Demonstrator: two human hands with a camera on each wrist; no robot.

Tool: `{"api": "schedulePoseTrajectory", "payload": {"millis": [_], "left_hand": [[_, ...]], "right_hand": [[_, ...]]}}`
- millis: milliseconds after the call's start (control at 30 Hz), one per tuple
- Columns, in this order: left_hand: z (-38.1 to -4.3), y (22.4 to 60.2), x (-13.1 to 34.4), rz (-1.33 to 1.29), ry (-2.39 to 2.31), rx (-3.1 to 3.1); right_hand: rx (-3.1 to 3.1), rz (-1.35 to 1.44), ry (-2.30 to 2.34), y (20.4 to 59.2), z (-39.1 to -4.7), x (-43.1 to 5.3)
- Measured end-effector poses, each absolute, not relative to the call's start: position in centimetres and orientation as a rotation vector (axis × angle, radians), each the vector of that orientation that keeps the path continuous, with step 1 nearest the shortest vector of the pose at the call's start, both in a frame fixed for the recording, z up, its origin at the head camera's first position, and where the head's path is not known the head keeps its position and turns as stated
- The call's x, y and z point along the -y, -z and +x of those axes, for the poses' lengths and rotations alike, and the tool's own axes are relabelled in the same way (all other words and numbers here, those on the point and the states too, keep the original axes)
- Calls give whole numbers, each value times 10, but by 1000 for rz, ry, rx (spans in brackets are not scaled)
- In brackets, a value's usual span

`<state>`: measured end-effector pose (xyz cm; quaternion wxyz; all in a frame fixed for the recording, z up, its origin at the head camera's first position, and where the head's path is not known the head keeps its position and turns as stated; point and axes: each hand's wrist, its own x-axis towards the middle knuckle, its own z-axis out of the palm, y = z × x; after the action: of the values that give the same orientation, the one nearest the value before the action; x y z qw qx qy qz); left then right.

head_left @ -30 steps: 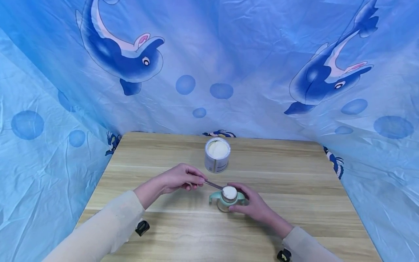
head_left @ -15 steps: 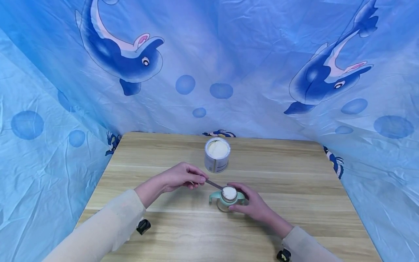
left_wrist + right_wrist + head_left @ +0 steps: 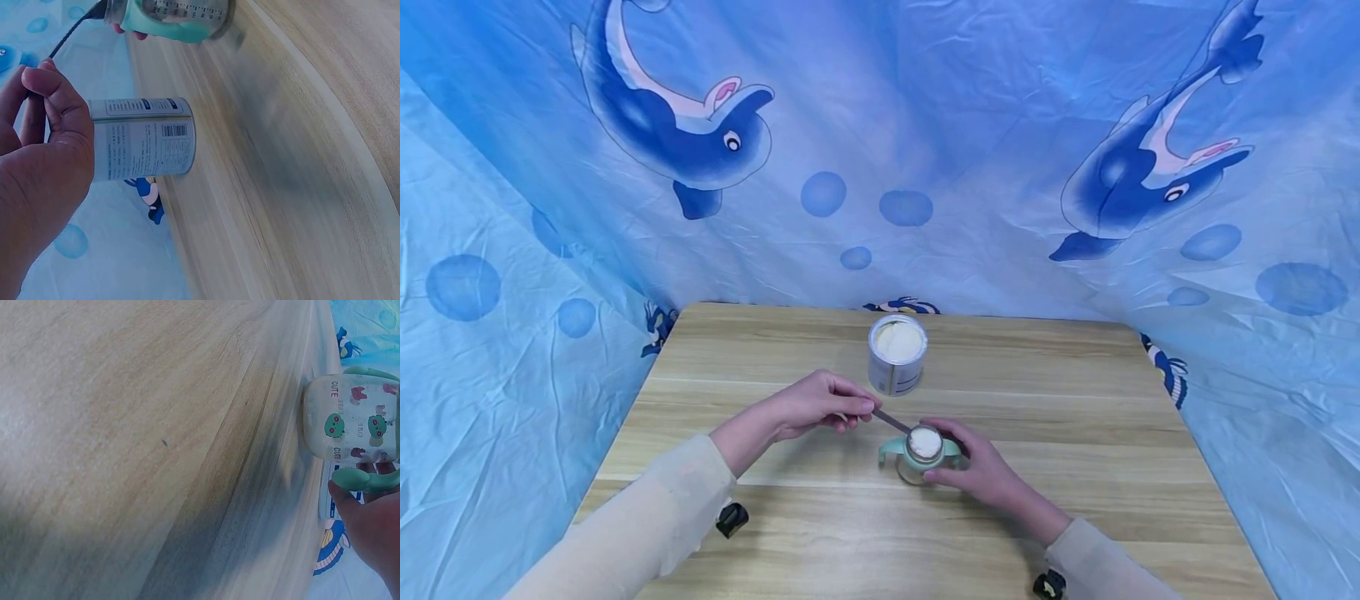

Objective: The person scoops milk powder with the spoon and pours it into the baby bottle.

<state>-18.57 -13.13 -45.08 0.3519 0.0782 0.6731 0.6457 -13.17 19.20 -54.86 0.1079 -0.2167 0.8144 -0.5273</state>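
My left hand (image 3: 820, 406) pinches the thin handle of a spoon (image 3: 891, 419) between thumb and fingers. The spoon slants down to the mouth of a clear baby bottle (image 3: 912, 475) with green handles; white powder (image 3: 925, 442) fills the view of that mouth and hides the spoon's bowl. My right hand (image 3: 981, 471) grips the bottle's right side and handle, keeping it upright on the table. Printed figures show on the bottle (image 3: 350, 419) in the right wrist view. Behind the hands stands an uncovered can (image 3: 895, 377) of white powder, its printed label (image 3: 144, 144) facing the left wrist camera.
The wooden table (image 3: 760, 333) carries the can and bottle. A blue curtain (image 3: 865, 100) with dolphin pictures hangs behind the table and along both sides. Dark wrist devices (image 3: 732, 519) show below the sleeves.
My left hand has shifted slightly up and right, and the spoon handle slopes a little more steeply. The right hand, bottle and can stay in place.
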Motion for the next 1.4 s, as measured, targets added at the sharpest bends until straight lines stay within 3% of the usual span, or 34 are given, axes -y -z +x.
{"api": "schedulePoseTrajectory", "payload": {"millis": [1400], "left_hand": [[-170,446,123,379,-1647,-1975]], "right_hand": [[-2401,-629,1558,552,-131,-193]]}}
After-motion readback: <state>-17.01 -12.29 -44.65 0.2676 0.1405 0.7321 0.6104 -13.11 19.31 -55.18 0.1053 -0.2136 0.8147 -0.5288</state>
